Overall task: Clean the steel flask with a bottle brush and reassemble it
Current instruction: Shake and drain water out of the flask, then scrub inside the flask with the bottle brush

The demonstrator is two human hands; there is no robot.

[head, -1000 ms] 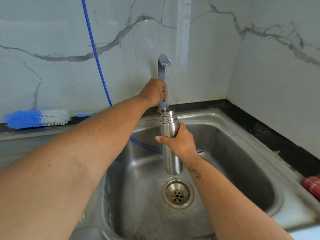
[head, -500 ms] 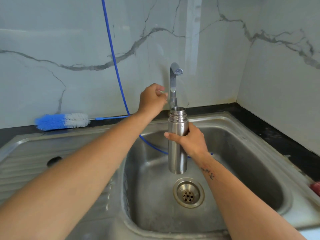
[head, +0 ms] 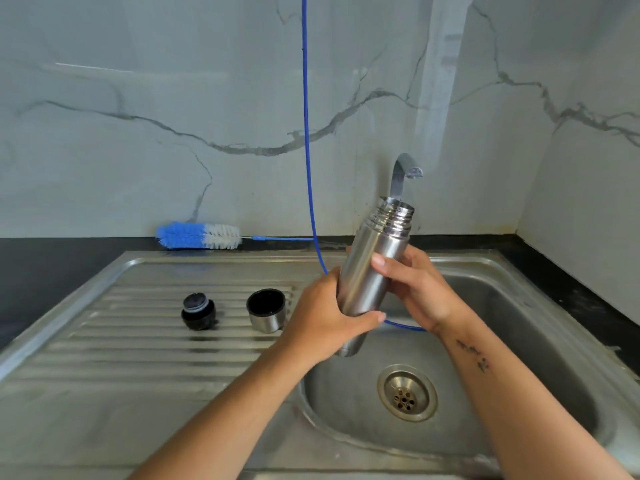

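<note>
steel flask [head: 372, 268], uncapped, held tilted over the sink basin [head: 540, 341], its open threaded mouth leaning to the far right just below the tap [head: 401, 174] and its base pointing down to the near left. left hand [head: 325, 323] grips the lower body of the flask, fingers curled round its far side and thumb wrapped across the front. right hand [head: 415, 289] grips the middle of the flask from the right, thumb lying across the near face and fingers curled behind. the two hands sit close together on the flask. drain [head: 407, 393] lies in the basin floor, below and to the near right of the flask base. on the ribbed draining board [head: 138, 358], to the left of the hands, a black stopper [head: 198, 311] stands beside a steel cup lid [head: 266, 310] with its dark opening upward; the two are near one another but apart. bottle brush [head: 199, 235], with blue and white bristles, lies on the dark surface [head: 52, 268] at the far edge of the sink, against the marble wall [head: 173, 98], its thin blue handle pointing right. a blue hose [head: 305, 133] hangs down the wall and curves into the basin behind the flask.
</note>
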